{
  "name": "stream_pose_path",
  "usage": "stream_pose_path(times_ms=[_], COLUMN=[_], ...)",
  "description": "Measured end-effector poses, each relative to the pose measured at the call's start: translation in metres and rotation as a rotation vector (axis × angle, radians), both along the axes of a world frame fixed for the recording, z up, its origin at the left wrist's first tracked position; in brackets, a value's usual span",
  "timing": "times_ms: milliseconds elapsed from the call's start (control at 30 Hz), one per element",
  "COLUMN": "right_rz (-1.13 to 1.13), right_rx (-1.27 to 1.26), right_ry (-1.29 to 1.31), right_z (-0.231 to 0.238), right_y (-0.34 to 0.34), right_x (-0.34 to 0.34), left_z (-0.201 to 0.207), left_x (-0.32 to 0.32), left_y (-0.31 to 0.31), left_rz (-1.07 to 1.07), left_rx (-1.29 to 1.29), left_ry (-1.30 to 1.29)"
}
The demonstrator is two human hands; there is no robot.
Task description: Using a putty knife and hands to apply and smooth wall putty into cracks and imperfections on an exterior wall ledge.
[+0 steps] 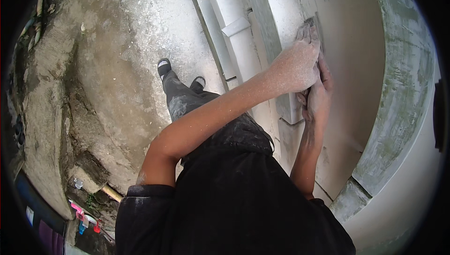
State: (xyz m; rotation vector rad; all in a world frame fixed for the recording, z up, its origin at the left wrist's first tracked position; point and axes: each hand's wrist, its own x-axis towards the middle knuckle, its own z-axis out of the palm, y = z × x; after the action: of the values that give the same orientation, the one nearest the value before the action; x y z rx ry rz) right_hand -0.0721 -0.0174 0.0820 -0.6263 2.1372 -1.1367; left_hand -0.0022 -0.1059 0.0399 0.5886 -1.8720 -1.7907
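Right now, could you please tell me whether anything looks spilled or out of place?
Pale powder whitens the left hand, and a whitish smear marks the dark trousers; white specks also dot the concrete floor. They look like stray dust.

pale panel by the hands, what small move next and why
Perhaps a short, light stroke along the pale panel: the left hand and right hand are close together by its left side, and whitish dust coats the left hand, which hints at rubbing. Anything between them is hard to make out.
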Motion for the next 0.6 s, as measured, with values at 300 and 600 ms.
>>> stream_pose_path(times_ms=[300,600], right_rz=[0.077,0.008], right_rx=[0.021,0.061], right_ry=[-0.011,-0.204], right_z=[0.002,-0.008], right_y=[0.021,0.048], right_x=[-0.009,-0.003], left_z=[-0.002,-0.015], left_x=[0.01,0.003], left_y=[0.016,0.045], left_rz=[0.039,0.21], left_rx=[-0.122,-0.057], left_ry=[-0.006,0.155])
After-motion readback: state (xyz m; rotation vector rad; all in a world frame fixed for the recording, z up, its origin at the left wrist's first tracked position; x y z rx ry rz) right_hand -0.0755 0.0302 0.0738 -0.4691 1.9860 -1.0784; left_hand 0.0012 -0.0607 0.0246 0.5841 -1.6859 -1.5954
